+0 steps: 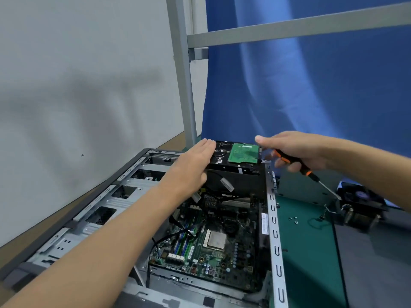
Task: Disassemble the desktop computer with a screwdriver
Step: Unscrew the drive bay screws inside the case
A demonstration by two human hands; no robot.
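Note:
The open desktop case lies on its side with the green motherboard exposed. At its far end a black hard drive, green circuit board facing up, sits on top of the drive cage. My left hand reaches over the case with straight fingers against the drive's left edge. My right hand is at the drive's right edge and grips a black-and-orange screwdriver, whose shaft points down to the right, away from the drive.
A green mat lies right of the case with a few loose screws on it. A removed cooler with fan sits at the right. A grey wall, a metal frame post and a blue curtain stand behind.

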